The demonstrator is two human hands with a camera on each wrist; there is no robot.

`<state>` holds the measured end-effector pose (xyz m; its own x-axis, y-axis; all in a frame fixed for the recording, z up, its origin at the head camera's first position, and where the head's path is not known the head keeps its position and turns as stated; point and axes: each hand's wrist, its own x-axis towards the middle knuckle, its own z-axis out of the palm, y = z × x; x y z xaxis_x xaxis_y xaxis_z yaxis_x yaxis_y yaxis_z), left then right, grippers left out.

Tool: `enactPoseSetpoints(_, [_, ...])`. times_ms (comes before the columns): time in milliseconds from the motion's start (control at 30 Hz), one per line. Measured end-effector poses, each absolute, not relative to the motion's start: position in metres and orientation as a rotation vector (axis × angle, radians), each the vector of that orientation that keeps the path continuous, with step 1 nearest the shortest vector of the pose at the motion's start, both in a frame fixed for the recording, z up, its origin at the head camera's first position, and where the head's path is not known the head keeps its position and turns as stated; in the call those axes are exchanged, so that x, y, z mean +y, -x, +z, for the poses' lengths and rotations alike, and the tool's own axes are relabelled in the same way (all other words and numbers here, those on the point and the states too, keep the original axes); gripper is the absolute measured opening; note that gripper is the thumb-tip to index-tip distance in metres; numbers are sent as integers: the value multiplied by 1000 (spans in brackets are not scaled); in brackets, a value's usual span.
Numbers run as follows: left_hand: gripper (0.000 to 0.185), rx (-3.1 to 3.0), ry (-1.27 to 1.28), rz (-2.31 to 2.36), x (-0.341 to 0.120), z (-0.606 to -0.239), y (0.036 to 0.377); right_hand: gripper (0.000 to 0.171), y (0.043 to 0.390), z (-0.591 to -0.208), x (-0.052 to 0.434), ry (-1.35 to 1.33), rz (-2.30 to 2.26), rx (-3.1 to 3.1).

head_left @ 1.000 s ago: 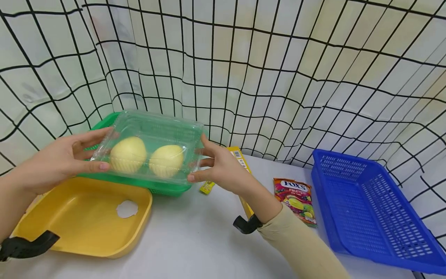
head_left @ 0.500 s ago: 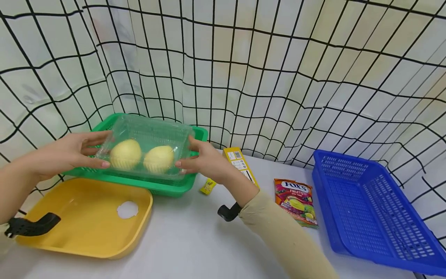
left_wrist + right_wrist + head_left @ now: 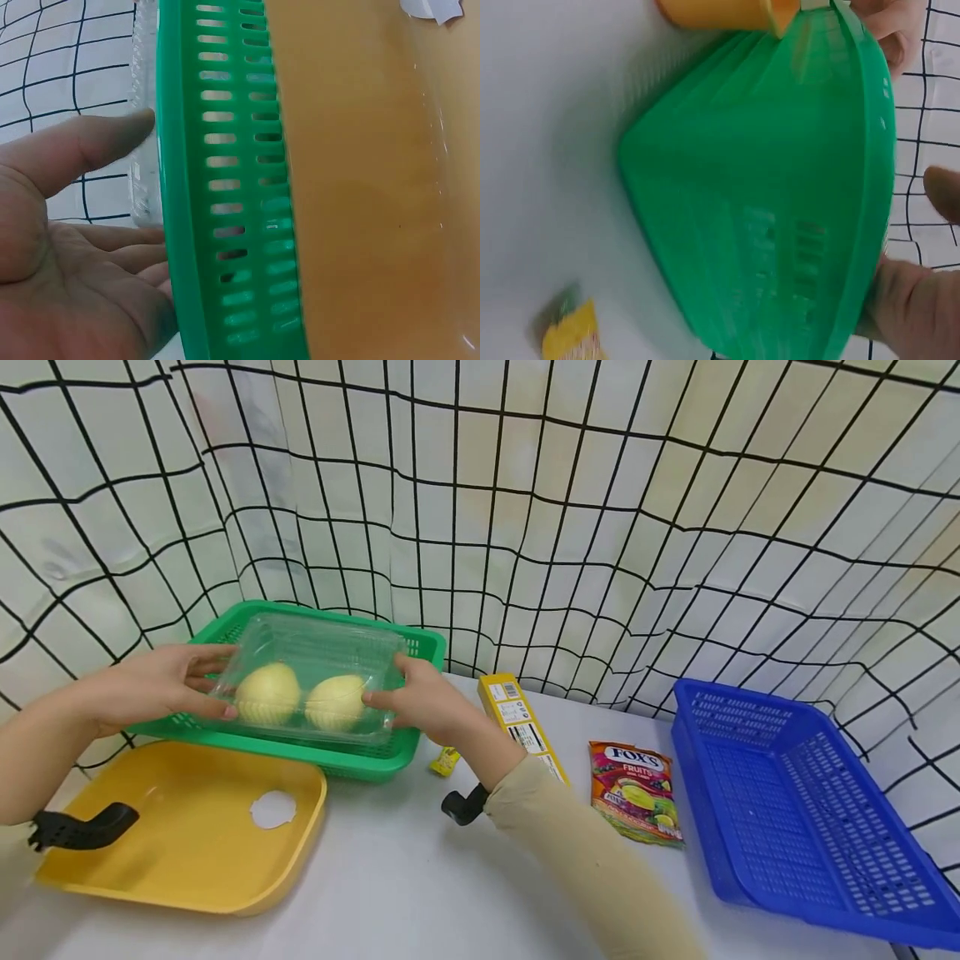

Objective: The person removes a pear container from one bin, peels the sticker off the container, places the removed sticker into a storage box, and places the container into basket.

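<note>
A clear plastic box [image 3: 322, 647] with two pale yellow rounded fruits [image 3: 267, 693] sits tilted within the green basket [image 3: 367, 768]. My left hand [image 3: 161, 689] holds its left end, thumb at the front and fingers farther back. At the right end, my right hand [image 3: 431, 702] grips the box between thumb and fingers. In the left wrist view the thumb lies by the box edge, and the fingertips pass behind the basket rim [image 3: 176, 195]. The basket wall [image 3: 757, 172] hides the box and part of the right fingers in the right wrist view.
A yellow tray [image 3: 187, 827] with a white paper piece [image 3: 273, 810] stands in front of the basket. To the right lie a small yellow packet [image 3: 446, 762], a yellow carton [image 3: 521, 718], a Fox's candy bag [image 3: 636, 793] and a blue basket [image 3: 780, 827]. Black netting [image 3: 525, 493] surrounds the table.
Both hands have brought the clear box leftward and down into the green basket, whose right rim now shows. The right forearm has shifted left, uncovering more of the yellow carton.
</note>
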<state>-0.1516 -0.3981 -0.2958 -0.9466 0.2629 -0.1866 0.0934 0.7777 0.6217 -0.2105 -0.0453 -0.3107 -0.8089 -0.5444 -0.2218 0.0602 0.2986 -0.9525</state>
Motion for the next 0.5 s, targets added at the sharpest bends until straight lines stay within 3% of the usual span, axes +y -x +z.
enactPoseSetpoints(267, [105,2689,-273,846,-391,-306,162,85,204,-317,-71,197,-1601,2078])
enactPoseSetpoints(500, [107,2647,-278,874,-400,-313,167,77,204,-318,-76,189,-1628,2039])
